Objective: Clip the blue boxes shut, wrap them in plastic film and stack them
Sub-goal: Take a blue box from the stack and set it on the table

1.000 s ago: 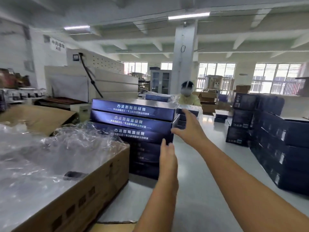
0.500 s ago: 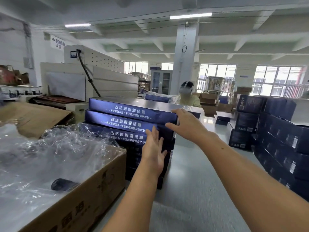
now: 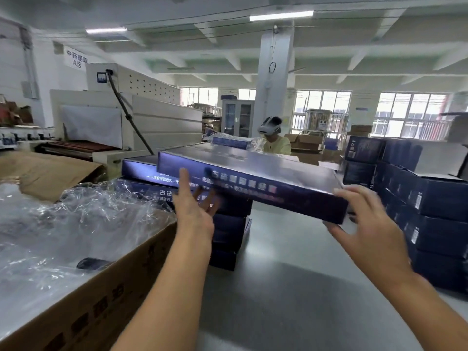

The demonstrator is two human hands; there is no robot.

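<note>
A flat blue box (image 3: 253,168) with white lettering on its front side hangs tilted above the stack of blue boxes (image 3: 228,234) on the grey table. My right hand (image 3: 367,224) grips its near right corner, thumb on top and fingers underneath. At the box's left front edge, my left hand (image 3: 195,214) has its thumb against the front side and its fingers beneath. The box is motion-blurred.
A cardboard carton (image 3: 101,295) full of crumpled plastic film (image 3: 76,224) stands at the left. Stacked dark blue boxes (image 3: 435,219) line the right side. Behind the stack are a beige shrink-wrap machine (image 3: 152,122) and a seated person (image 3: 274,140). Bare grey table (image 3: 291,287) lies between my arms.
Both hands have taken hold of the top box and lifted it off the stack, toward me and to the right. The camera has moved closer.
</note>
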